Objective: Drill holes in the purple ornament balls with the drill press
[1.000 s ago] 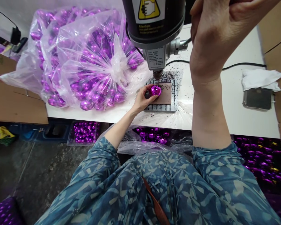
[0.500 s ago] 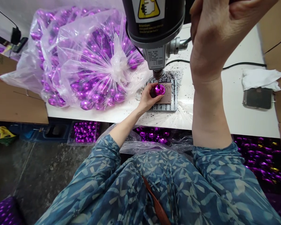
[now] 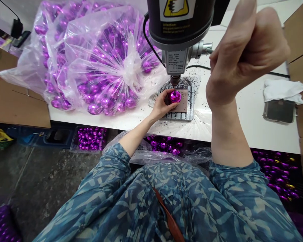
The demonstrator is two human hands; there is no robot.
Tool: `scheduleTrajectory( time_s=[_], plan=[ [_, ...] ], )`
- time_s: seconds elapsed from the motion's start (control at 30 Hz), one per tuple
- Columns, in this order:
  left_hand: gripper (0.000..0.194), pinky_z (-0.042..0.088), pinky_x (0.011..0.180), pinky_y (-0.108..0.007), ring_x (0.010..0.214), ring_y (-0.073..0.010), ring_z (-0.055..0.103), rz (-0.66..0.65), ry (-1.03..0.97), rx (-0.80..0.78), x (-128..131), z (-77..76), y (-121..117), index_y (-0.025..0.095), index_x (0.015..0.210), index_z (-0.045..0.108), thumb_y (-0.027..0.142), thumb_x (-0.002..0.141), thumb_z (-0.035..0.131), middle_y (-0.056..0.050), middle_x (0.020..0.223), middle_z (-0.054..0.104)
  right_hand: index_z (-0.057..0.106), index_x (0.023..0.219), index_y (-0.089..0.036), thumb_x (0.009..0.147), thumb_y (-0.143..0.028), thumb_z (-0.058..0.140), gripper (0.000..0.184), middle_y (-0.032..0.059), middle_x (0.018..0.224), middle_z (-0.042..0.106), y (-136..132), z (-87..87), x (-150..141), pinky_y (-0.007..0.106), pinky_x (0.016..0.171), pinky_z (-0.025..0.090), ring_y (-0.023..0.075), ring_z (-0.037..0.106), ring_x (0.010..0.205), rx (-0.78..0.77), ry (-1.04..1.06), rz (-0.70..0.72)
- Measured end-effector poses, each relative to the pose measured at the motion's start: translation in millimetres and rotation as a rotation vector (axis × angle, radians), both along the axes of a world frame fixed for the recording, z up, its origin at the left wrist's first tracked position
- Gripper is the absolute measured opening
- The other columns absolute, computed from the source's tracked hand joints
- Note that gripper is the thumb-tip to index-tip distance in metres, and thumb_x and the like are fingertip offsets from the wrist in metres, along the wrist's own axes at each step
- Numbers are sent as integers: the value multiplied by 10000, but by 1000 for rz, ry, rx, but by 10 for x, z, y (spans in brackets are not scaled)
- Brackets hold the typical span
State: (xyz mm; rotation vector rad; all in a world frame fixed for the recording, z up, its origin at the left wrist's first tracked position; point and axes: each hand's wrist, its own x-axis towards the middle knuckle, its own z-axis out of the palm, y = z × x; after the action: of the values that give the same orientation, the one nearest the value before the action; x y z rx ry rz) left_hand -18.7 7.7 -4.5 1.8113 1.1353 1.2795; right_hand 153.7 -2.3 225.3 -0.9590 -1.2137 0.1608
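Note:
On the base of a drill press [image 3: 178, 64], my left hand [image 3: 162, 105] pinches a shiny purple faceted ball [image 3: 175, 96] between thumb and fingers. The ball sits on a small brown board [image 3: 183, 107] that lies on the slotted metal base plate [image 3: 191, 112]. Right above it is the drill chuck [image 3: 175, 79], its thin bit at the top of the ball; whether the bit is inside I cannot tell. My right hand [image 3: 244, 53] is closed in a fist at the end of the press's feed lever [image 3: 209, 51], whose grip is hidden by the fingers.
A large tied clear bag [image 3: 131, 70] full of purple balls fills the table's left side. Dark shavings surround the base. At right lie a phone [image 3: 279, 110] and a white tissue [image 3: 284, 90]. Below the table edge stands a clear box [image 3: 88, 139] of purple balls.
My right hand has come down with the lever and now shows almost whole. The view has shifted slightly. My left hand still holds the ball on the board.

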Motion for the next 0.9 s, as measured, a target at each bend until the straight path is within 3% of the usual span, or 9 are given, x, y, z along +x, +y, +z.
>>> scheduleTrajectory(
  time_s=[0.1, 0.2, 0.3, 0.43, 0.57, 0.73, 0.83, 0.9],
  plan=[
    [815, 614, 1209, -527, 1363, -313, 738, -2, 7, -4, 0, 4, -19, 271, 1494, 577, 745, 889, 846, -130, 1481, 726, 299, 584, 26, 652, -1081, 228, 1112, 44, 537, 210, -6, -79, -12, 5, 720, 269, -200, 286, 561, -49, 62, -43],
    [796, 615, 1205, -531, 1367, -313, 731, -2, 27, 0, -11, 12, -27, 275, 1495, 578, 731, 900, 844, -126, 1481, 721, 183, 599, -6, 610, -1095, 182, 1089, 31, 512, 202, 6, -93, -30, 35, 667, 223, -179, 254, 510, -106, 59, -49],
    [776, 610, 1209, -535, 1366, -310, 730, -10, 39, 9, -18, 7, -18, 276, 1500, 577, 710, 914, 842, -122, 1481, 721, 65, 621, -13, 644, -1066, 130, 1055, 40, 500, 166, 84, -169, -36, 39, 636, 183, -174, 243, 494, -125, 35, -55],
    [763, 607, 1212, -543, 1353, -309, 736, -11, 26, 28, -13, -24, 3, 277, 1496, 587, 709, 918, 836, -111, 1463, 729, -25, 674, -49, 738, -1006, 17, 960, 70, 494, 17, 257, -424, 2, 109, 582, 190, -116, 165, 451, -113, -14, -23],
    [753, 607, 1210, -560, 1354, -316, 733, -8, 31, 36, -2, -40, 5, 285, 1506, 589, 700, 926, 829, -105, 1461, 725, -23, 667, -40, 863, -901, 75, 889, 84, 484, -24, 394, -646, 58, 140, 614, 254, -100, 168, 466, -93, -31, -40],
    [708, 591, 1226, -577, 1380, -323, 714, -7, 44, 16, 7, 10, -20, 303, 1513, 596, 641, 941, 841, -105, 1470, 723, 9, 562, -54, 833, -885, 75, 876, 108, 473, 3, 578, -870, 102, 214, 643, 229, -85, 87, 487, -61, -3, -111],
    [703, 598, 1221, -568, 1380, -320, 718, 7, 45, 2, 10, 37, -45, 307, 1494, 608, 625, 924, 867, -97, 1467, 729, 66, 524, -40, 862, -857, 63, 884, 112, 479, 68, 631, -1033, 120, 191, 672, 283, -97, 118, 519, -60, -19, -110],
    [692, 603, 1218, -563, 1378, -324, 722, 24, 51, 7, 11, 43, -58, 296, 1482, 618, 607, 920, 875, -103, 1453, 738, 89, 523, -34, 821, -915, 41, 932, 113, 484, 55, 584, -1041, 112, 186, 647, 261, -101, 105, 520, -59, -33, -93]
  ],
)
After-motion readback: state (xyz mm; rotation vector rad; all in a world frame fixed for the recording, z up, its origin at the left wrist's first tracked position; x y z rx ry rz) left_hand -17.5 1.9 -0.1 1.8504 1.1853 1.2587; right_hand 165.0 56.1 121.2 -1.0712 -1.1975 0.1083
